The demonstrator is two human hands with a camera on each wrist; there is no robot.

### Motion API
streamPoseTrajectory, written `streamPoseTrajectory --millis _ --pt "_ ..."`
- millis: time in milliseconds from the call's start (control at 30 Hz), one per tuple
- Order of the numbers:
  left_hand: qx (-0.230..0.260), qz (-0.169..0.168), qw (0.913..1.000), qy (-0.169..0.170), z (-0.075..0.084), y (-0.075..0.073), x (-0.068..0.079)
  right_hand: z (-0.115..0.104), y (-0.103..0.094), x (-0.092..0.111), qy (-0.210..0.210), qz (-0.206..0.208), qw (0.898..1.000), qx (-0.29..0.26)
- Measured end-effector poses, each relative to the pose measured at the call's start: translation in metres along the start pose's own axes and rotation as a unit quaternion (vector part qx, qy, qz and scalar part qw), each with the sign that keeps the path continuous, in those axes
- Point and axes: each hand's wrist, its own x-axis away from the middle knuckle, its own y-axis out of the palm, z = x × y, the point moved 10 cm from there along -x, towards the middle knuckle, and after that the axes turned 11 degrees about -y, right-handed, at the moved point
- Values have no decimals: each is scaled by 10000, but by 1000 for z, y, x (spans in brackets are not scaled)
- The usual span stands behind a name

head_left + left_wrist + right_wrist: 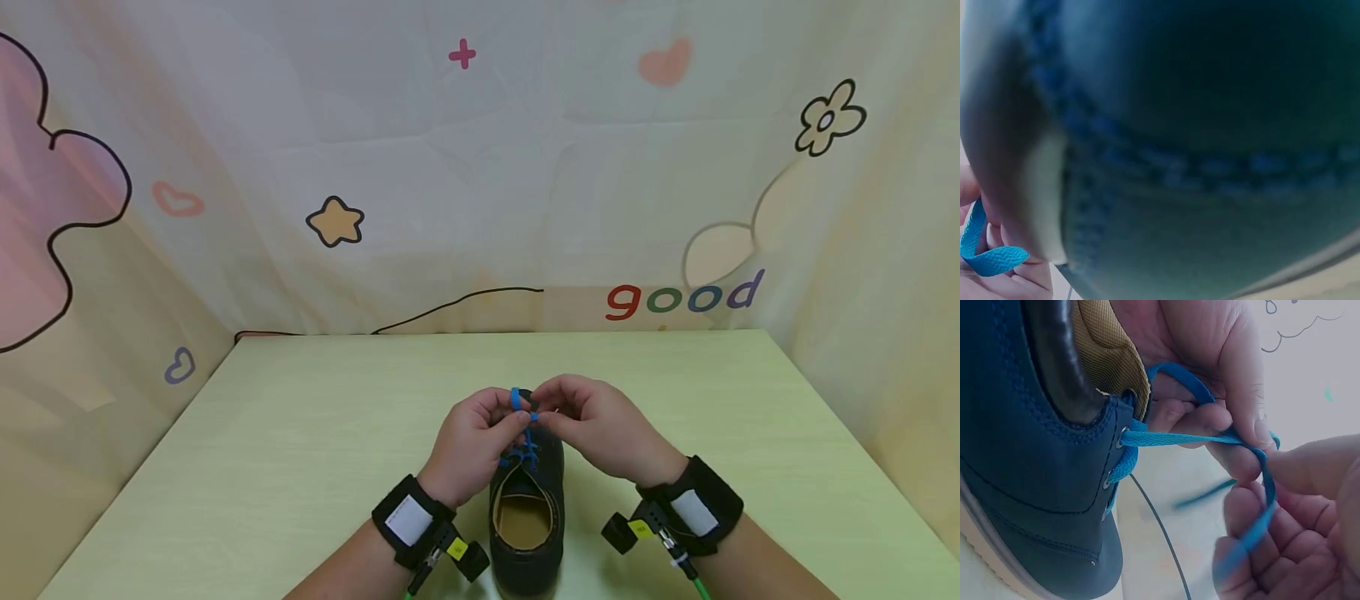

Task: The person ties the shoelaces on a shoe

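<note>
A dark blue lace-up shoe (553, 483) rests on the table with its toe away from me and its tan-lined opening near me. Its bright blue shoelace (1175, 438) rises from the eyelets to both hands. My left hand (468, 437) pinches the lace between thumb and fingers above the shoe. Close by on the right, my right hand (603, 425) also pinches lace, the fingertips of the hands nearly meeting. In the right wrist view one lace end hangs blurred over the right fingers. The shoe's stitched side (1210, 225) fills most of the left wrist view.
The pale green table (262, 450) stretches out around the shoe. Behind it hangs a printed curtain (420, 167). Each wrist wears a black strap with a small camera, such as the left strap (412, 521), and a green cable (701, 588) trails from the right one.
</note>
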Motion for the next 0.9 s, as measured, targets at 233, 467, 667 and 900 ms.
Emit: streamPoseTrajectory --millis 233,467,667,900 --pt "-18 32 10000 -48 -1 -2 0 0 -5 0 113 183 9994 283" --pt "113 14 9999 -20 0 -3 -1 -4 -8 1 128 283 9994 181" --pt "182 2 9998 -26 0 -4 -1 -6 -5 2 150 153 9998 23" --pt "14 -29 10000 64 1 -4 0 -2 3 4 418 -166 9989 -106"
